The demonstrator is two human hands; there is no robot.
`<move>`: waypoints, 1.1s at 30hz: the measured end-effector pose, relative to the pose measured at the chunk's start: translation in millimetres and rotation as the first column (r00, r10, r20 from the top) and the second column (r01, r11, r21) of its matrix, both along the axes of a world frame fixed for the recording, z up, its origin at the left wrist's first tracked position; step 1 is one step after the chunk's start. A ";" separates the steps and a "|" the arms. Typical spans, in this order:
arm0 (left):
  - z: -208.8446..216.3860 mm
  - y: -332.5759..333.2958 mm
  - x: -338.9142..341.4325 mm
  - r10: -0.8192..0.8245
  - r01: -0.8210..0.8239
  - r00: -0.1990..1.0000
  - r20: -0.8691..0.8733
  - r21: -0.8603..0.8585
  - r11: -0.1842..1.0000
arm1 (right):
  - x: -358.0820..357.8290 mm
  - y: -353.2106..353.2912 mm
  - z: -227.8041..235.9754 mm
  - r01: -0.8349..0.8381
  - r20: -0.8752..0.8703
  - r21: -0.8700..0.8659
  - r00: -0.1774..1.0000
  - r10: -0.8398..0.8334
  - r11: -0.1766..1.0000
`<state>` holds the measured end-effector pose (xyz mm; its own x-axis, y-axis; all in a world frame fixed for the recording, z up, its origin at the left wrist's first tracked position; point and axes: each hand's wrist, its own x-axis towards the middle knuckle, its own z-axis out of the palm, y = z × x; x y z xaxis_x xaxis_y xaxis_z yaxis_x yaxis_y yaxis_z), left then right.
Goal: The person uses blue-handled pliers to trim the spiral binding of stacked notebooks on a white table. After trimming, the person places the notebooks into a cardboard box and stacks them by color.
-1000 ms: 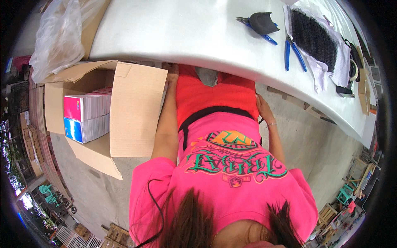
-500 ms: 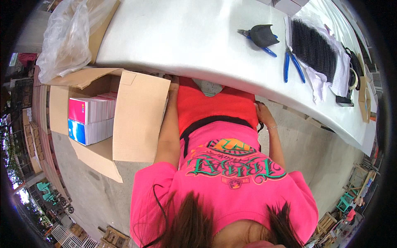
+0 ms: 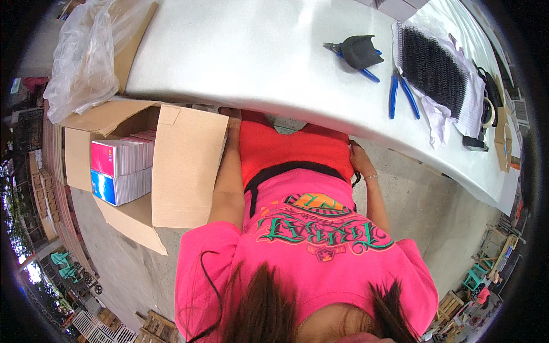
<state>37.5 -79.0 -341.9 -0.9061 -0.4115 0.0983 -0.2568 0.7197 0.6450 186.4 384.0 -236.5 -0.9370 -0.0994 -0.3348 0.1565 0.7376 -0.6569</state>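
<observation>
My left arm runs between the open cardboard box [image 3: 189, 168] and the red garment on my lap [image 3: 294, 143]. My left hand [image 3: 233, 116] is low at the table's near edge, beside the box flap, with its fingers hidden. On the other side, my right hand [image 3: 359, 159] hangs by the hip against the red cloth. Its fingers curl inward, and what they close on is hidden. Inside the box stand tight rows of thin booklets, one row with a pink cover [image 3: 103, 158] and one with a blue cover [image 3: 104, 186].
On the white-covered table [image 3: 240, 51] lie blue-handled cutters [image 3: 361, 54] under a black piece, and a second blue-handled tool [image 3: 402, 94]. Black wire coils [image 3: 432, 71] rest on white paper, near a tape roll [image 3: 489, 112]. A clear plastic bag [image 3: 86, 57] sits at the far left.
The table, box and tools appear shifted slightly left and down in the view. Both hands stay in about the same places.
</observation>
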 end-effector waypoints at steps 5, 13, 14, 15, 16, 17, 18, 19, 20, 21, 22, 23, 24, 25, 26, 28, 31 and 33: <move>35.1 14.9 1.9 -0.065 0.077 0.985 0.161 -0.068 0.995 | -0.5 -3.0 4.2 0.004 -0.003 0.004 1.000 -0.004 1.000; 30.2 23.1 -5.1 -0.124 0.132 0.988 0.093 -0.082 0.988 | -9.4 -5.1 -1.1 -0.050 -0.035 0.035 0.998 0.051 0.998; 23.9 19.8 -6.6 -0.112 0.118 0.991 0.075 -0.085 0.989 | -11.3 -7.0 0.4 -0.053 -0.030 0.029 0.998 0.054 0.998; 18.0 16.5 -9.6 -0.101 0.105 0.994 0.051 -0.094 0.990 | -13.1 -8.8 2.2 -0.079 -0.047 0.032 0.996 0.081 0.996; 11.9 12.2 -10.8 -0.096 0.098 0.995 0.026 -0.102 0.990 | -14.9 -9.0 3.2 -0.105 -0.063 0.037 0.992 0.107 0.994; 6.6 7.7 -12.7 -0.087 0.088 0.996 0.012 -0.109 0.990 | -17.0 -9.7 4.1 -0.132 -0.080 0.042 0.988 0.135 0.990; 4.9 3.9 -10.2 -0.086 0.086 0.996 0.001 -0.106 0.991 | -17.0 -10.5 3.4 -0.108 -0.053 0.039 0.993 0.110 0.993; 3.8 2.8 -13.5 -0.080 0.079 0.997 -0.003 -0.107 0.991 | -17.9 -11.9 2.7 -0.088 -0.027 0.034 0.996 0.089 0.996; 7.9 7.3 -14.5 -0.084 0.084 0.996 0.006 -0.094 0.992 | -15.3 -11.6 -0.5 -0.050 0.003 0.033 0.999 0.050 0.998; 12.8 10.0 -13.5 -0.080 0.081 0.997 0.024 -0.074 0.994 | -14.2 -9.4 -2.5 -0.032 -0.045 0.013 0.998 0.033 0.999; 20.3 11.8 -9.4 -0.070 0.072 0.996 0.047 -0.052 0.996 | -10.9 -4.1 -6.0 -0.016 -0.089 -0.010 0.996 0.015 1.000; 27.5 10.1 -0.9 -0.047 0.049 0.996 0.072 -0.031 0.998 | -10.0 -3.5 -6.7 -0.012 -0.135 -0.035 0.991 0.007 0.999; 34.3 9.3 5.5 -0.024 0.025 0.995 0.098 -0.009 1.000 | -9.7 -2.0 -7.3 0.006 -0.140 -0.054 0.990 -0.014 0.998; 46.5 26.8 -5.5 -0.060 0.058 0.990 0.131 0.022 0.998 | 1.2 3.1 4.4 0.090 -0.137 -0.066 0.986 -0.098 0.994; 54.0 31.0 -4.1 -0.056 0.049 0.987 0.152 0.050 0.998 | 3.7 7.1 7.3 0.126 -0.142 -0.081 0.980 -0.136 0.989; 59.3 31.8 -0.9 -0.045 0.033 0.990 0.135 0.091 0.995 | 7.5 11.8 6.8 0.141 -0.154 -0.082 0.976 -0.153 0.987; 44.9 20.9 0.7 -0.061 0.057 0.997 0.052 0.068 0.996 | 5.0 21.1 3.3 0.118 -0.172 -0.076 0.977 -0.130 0.990; 29.1 8.1 -2.0 -0.030 0.043 0.991 0.134 -0.094 0.995 | -1.3 18.6 6.9 0.092 -0.206 -0.005 0.974 -0.091 0.996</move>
<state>35.5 -70.9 -312.8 -0.9280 -0.3722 0.0145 -0.3075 0.7874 0.5342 185.1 402.6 -229.6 -0.9909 -0.0093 -0.1343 0.0851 0.7294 -0.6788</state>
